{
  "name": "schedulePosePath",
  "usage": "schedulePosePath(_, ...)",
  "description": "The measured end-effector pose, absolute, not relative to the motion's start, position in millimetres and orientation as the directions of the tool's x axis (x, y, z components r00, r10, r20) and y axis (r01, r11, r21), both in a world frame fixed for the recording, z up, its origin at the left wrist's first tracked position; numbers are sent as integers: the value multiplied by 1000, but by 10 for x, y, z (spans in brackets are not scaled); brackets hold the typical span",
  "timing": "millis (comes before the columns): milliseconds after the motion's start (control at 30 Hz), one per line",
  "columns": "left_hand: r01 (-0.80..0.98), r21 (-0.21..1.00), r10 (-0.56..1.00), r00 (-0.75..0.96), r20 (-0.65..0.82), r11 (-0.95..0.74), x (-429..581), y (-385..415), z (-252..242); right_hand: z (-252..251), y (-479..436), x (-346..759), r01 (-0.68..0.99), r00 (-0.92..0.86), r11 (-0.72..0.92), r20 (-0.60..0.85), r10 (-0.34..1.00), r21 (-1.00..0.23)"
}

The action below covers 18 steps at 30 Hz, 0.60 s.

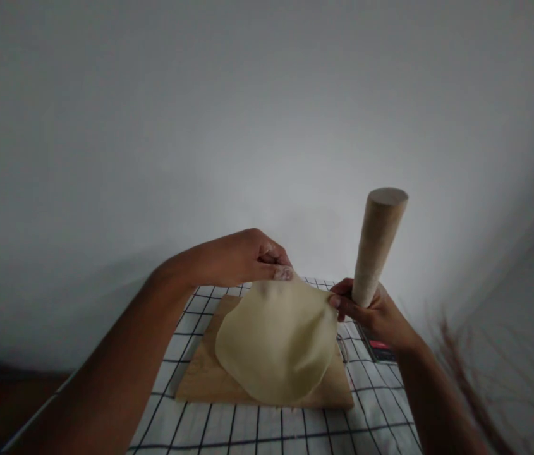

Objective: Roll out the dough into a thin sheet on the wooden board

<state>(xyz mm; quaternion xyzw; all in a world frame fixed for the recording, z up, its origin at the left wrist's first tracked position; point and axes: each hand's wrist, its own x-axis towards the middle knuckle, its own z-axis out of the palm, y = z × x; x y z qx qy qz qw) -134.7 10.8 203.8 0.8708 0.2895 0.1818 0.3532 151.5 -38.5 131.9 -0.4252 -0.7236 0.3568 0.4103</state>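
Observation:
A thin, rolled-out sheet of dough [276, 341] hangs by its upper edge between my two hands. My left hand [267, 259], with flour on its thumb and fingers, pinches the top edge near the middle. At the upper right corner, my right hand [366, 309] pinches the dough between thumb and fingertips. That same hand also keeps a wooden rolling pin [380, 240] upright in the crook of the thumb. Beneath the dough lies a wooden board [205, 373], its middle hidden by the sheet.
A white cloth with a dark grid [248, 433] covers the table under the board. Right of the board, a dark flat object with a red patch [380, 347] lies partly behind my right hand. Thin dry twigs [461, 366] stand at right. A pale wall [248, 126] rises behind.

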Motion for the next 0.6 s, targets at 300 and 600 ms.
schedulePosePath(300,416,702,663,741,107,-578,-1295,690,1961,1460,264,1586,367,-381,517,382,842,-774)
schedulePosePath(600,491,600,707,682,188,-632,-1312,992,1984,1449,733,1528,402,-412,583,429,804,-706)
